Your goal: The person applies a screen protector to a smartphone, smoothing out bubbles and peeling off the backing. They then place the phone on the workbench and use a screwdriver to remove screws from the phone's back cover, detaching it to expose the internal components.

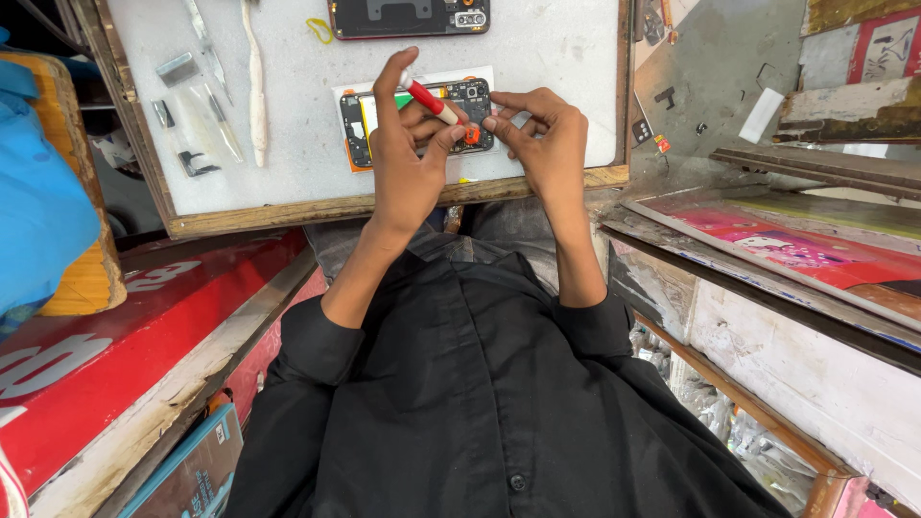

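Note:
An opened phone (462,100) with its insides showing lies on a white sheet on the wooden-framed work board (288,144). My left hand (408,153) grips a red and white screwdriver (429,99), its tip down near the phone's lower right corner. My right hand (542,139) pinches at the same corner, by a small orange part (472,136). Both wrists come up from my black-sleeved arms.
A second phone, back removed (408,16), lies at the board's far edge. Tweezers (206,43), a white pry tool (255,82) and small metal pieces (178,69) lie on the board's left. A red box (115,336) stands left, a counter (787,249) right.

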